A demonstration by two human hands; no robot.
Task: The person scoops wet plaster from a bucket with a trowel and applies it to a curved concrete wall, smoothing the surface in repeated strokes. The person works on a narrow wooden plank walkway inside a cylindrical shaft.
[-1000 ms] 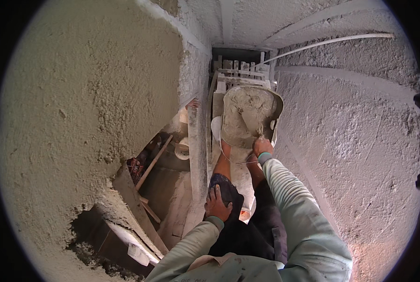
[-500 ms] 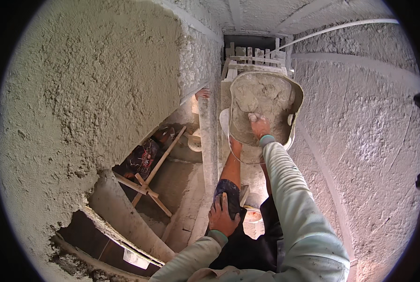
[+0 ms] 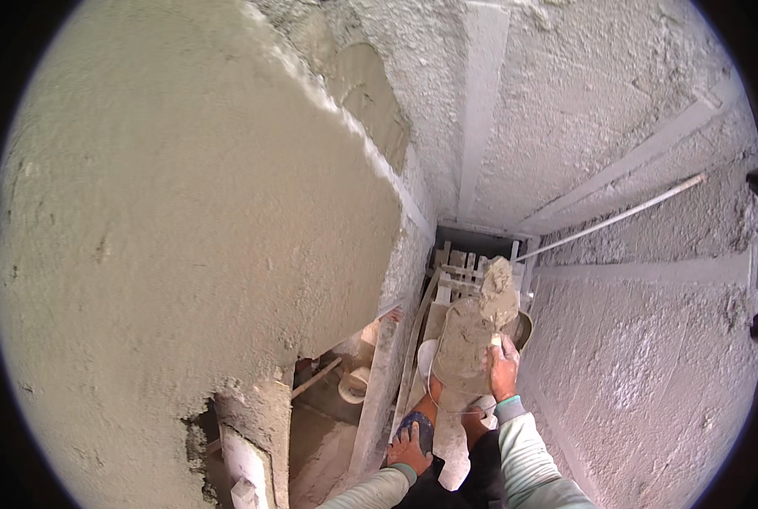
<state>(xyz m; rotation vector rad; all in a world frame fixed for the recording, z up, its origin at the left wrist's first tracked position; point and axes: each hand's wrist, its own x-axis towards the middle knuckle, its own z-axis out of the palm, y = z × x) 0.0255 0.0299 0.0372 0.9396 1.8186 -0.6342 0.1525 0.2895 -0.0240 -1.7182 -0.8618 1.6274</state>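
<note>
My right hand point(image 3: 504, 376) is closed around the pale handle of a trowel point(image 3: 496, 340). A thick lump of wet mortar point(image 3: 497, 293) covers its blade. Just below the raised trowel, a bucket point(image 3: 525, 332) holds more grey mortar point(image 3: 464, 339), and its thin wire handle hangs toward me. My left hand point(image 3: 408, 451) lies on my bent left knee, fingers stretched and holding nothing.
A rough plastered wall point(image 3: 209, 187) fills the left, its lower edge broken by openings. Slatted wood point(image 3: 459, 263) stands behind the bucket. On the right, a thin pole point(image 3: 625, 212) leans by the wall. Below left is a white bucket point(image 3: 355, 384). Another person's fingers point(image 3: 393, 315) grip an edge.
My right hand has come up out of the bucket with a mortar-loaded trowel. The view has tilted up and left, showing more wall and ceiling. My left hand stays on the knee.
</note>
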